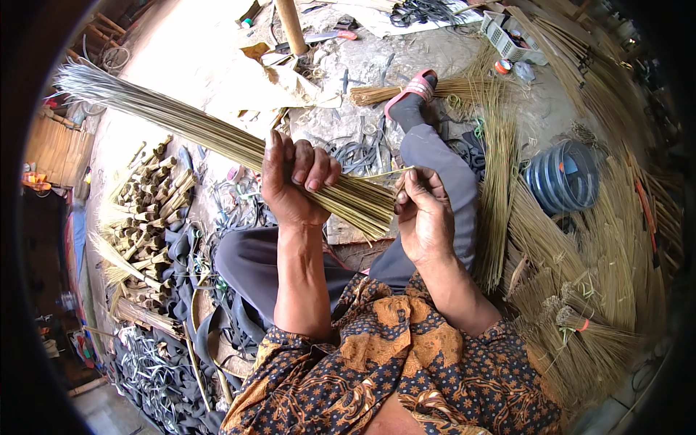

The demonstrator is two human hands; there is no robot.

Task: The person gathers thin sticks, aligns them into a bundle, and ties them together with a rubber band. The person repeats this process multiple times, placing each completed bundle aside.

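A long bundle of thin palm-rib sticks (217, 141) slants across the middle, its fine tips fanning out at the upper left. My left hand (299, 177) is wrapped round it near the thicker, evenly cut butt end. At that end my right hand (424, 212) pinches a single stick (384, 174) that angles out from the top of the bundle. The stick's end is between my thumb and fingers. Below the bundle, a wooden block (355, 230) shows partly between my legs.
Short bound bundles (148, 217) are piled at the left, above black rubber strips (156, 370). Loose stick bundles (580, 275) cover the right side, around a clear bluish plastic container (562, 177). Farther off are a wooden post (290, 27), a red-handled knife (330, 36) and a white crate (511, 40).
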